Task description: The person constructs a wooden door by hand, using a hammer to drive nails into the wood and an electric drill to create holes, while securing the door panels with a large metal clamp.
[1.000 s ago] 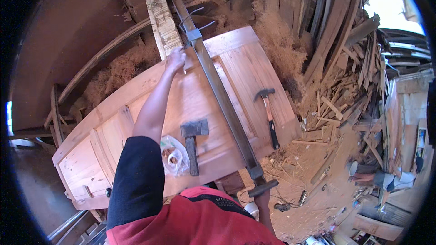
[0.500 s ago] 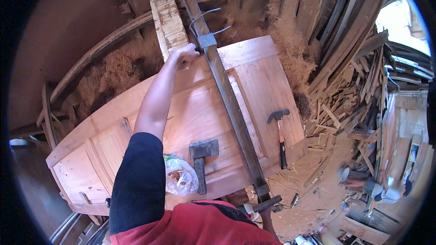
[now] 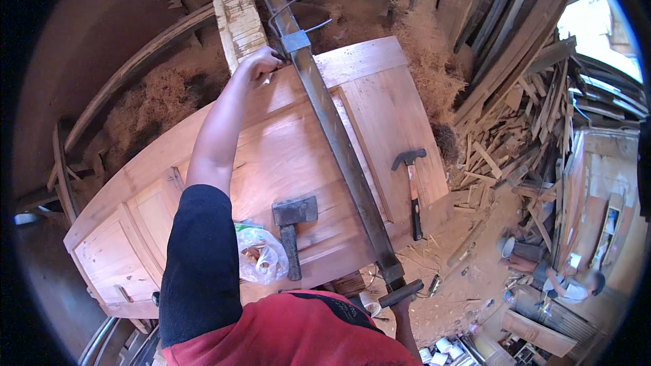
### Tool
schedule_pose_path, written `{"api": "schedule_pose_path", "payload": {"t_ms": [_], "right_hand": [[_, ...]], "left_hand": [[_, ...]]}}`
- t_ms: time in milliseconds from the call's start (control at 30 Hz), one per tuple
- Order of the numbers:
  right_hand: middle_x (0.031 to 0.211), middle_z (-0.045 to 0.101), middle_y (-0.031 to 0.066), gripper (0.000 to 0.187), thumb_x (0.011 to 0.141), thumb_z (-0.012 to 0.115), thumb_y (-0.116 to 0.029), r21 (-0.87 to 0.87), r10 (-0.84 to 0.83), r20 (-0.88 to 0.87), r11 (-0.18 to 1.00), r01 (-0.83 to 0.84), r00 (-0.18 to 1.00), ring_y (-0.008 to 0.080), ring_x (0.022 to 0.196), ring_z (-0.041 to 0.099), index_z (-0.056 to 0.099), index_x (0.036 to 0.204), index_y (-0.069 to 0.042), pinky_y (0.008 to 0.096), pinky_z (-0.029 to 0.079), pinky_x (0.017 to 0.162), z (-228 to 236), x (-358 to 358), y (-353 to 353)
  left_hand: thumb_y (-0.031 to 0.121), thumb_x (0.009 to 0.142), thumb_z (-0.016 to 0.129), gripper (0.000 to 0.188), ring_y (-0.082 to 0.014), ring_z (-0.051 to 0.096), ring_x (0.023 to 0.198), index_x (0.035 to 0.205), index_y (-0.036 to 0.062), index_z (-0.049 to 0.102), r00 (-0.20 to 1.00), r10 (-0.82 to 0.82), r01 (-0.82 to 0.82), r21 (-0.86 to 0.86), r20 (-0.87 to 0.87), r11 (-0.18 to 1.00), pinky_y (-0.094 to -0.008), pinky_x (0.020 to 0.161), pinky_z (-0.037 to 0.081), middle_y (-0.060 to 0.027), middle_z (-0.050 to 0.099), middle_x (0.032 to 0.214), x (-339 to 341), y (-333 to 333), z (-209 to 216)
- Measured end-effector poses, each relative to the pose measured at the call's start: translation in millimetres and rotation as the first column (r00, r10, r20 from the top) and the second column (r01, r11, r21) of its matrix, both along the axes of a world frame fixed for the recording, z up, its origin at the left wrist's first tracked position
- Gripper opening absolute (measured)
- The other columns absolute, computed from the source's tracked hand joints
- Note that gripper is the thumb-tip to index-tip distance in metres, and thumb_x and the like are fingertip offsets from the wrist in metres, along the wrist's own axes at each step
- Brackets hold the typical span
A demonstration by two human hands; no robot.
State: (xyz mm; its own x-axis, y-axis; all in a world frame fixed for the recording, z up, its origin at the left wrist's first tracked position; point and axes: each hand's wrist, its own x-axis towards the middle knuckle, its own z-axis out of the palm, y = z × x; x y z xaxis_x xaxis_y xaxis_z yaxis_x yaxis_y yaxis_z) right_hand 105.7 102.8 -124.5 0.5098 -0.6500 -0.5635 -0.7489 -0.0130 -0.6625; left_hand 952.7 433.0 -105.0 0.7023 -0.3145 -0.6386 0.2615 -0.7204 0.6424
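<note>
A long metal bar clamp [image 3: 346,169] lies across a panelled wooden door [image 3: 264,156]. My left hand [image 3: 258,64] is closed at the clamp's far jaw, by the door's far edge; its fingertips are partly hidden. At the near end my right hand [image 3: 401,308] is wrapped at the clamp's turning handle [image 3: 401,293], mostly hidden beneath it. A mallet-like tool with a heavy square head [image 3: 294,211] rests on the door left of the clamp, beside a clear plastic bag [image 3: 261,257] of small brown pieces. A claw hammer [image 3: 412,193] lies to the right.
Under the door's far side extends a rough timber beam [image 3: 237,13]. Wood shavings [image 3: 152,105] heap behind it. Planks [image 3: 522,41] lean at the far right above scrap wood [image 3: 502,152]. Another person [image 3: 566,285] sits low at the right, near a wooden box [image 3: 539,332].
The whole view has shifted slightly, so the door, clamp and tools sit higher and further left. Both hands stay at the clamp's ends. The other person has changed posture.
</note>
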Motion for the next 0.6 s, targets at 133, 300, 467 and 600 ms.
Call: {"api": "schedule_pose_path", "payload": {"t_ms": [133, 300, 467, 600], "right_hand": [[0.111, 0.066, 0.0164, 0.051, 0.081, 0.078, -0.029, -0.259, 0.482, -0.348, 0.774, -0.577, 0.804, 0.0327, 0.107, 0.062, 0.060, 0.121, -0.002, 0.0451, 0.048, 0.092, 36.7, 21.7, -27.0], [0.125, 0.063, 0.0193, 0.059, 0.081, 0.073, -0.030, -0.163, 0.493, -0.379, 0.798, -0.581, 0.783, 0.0373, 0.117, 0.058, 0.055, 0.130, -0.001, 0.0482, 0.042, 0.102, 74.4, 45.5, -39.3], [0.122, 0.064, 0.0190, 0.059, 0.080, 0.073, -0.030, -0.213, 0.623, -0.391, 0.655, -0.725, 0.677, 0.0397, 0.113, 0.059, 0.056, 0.129, -0.002, 0.0482, 0.043, 0.100, 59.2, 20.5, -56.4], [0.113, 0.066, 0.0191, 0.055, 0.078, 0.076, -0.027, -0.213, 0.595, -0.417, 0.671, -0.710, 0.687, 0.0410, 0.107, 0.060, 0.059, 0.125, -0.002, 0.0487, 0.045, 0.095, 52.7, 20.3, -50.8]], "left_hand": [[0.016, 0.083, 0.068, 0.012, -0.0289, 0.071, 0.078, 0.088, 0.0061, 0.074, 0.712, -0.354, 0.244, 0.259, 0.606, 0.935, -0.0435, 0.063, 0.054, -0.0169, 0.069, 0.075, -0.3, 4.0, -32.4], [0.014, 0.090, 0.051, 0.017, -0.0335, 0.070, 0.087, 0.085, 0.0080, 0.066, 0.302, -0.588, 0.236, 0.539, 0.750, 0.809, -0.0456, 0.072, 0.057, -0.0166, 0.070, 0.086, -16.9, 7.1, -23.0], [0.014, 0.090, 0.052, 0.011, -0.0283, 0.068, 0.089, 0.090, 0.0106, 0.063, 0.268, -0.633, 0.254, 0.581, 0.726, 0.774, -0.0440, 0.071, 0.057, -0.0110, 0.067, 0.086, -21.6, 9.9, 0.4], [0.016, 0.094, 0.053, 0.015, -0.0316, 0.068, 0.083, 0.105, 0.0075, 0.057, 0.252, -0.625, 0.137, 0.612, 0.739, 0.779, -0.0444, 0.071, 0.056, -0.0182, 0.065, 0.086, -38.7, 45.2, 41.1]]}}
